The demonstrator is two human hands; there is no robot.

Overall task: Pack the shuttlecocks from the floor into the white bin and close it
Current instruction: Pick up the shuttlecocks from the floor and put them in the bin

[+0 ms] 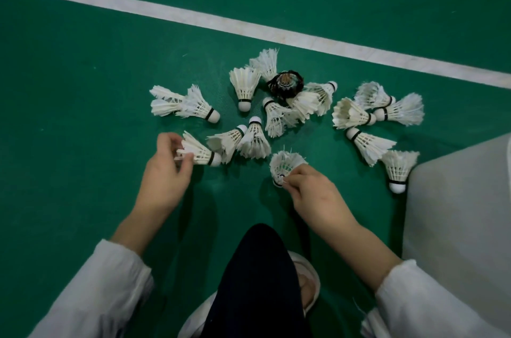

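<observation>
Several white feather shuttlecocks lie scattered on the green court floor, and one black shuttlecock sits among them. My left hand grips the feathers of a white shuttlecock lying on its side at the left of the pile. My right hand pinches another white shuttlecock near its cork, feathers pointing up and away. The white bin stands at the right edge, only its side showing; its opening is out of view.
A white court line runs diagonally behind the pile. My dark trouser leg and a white shoe are at the bottom centre. One shuttlecock lies right against the bin.
</observation>
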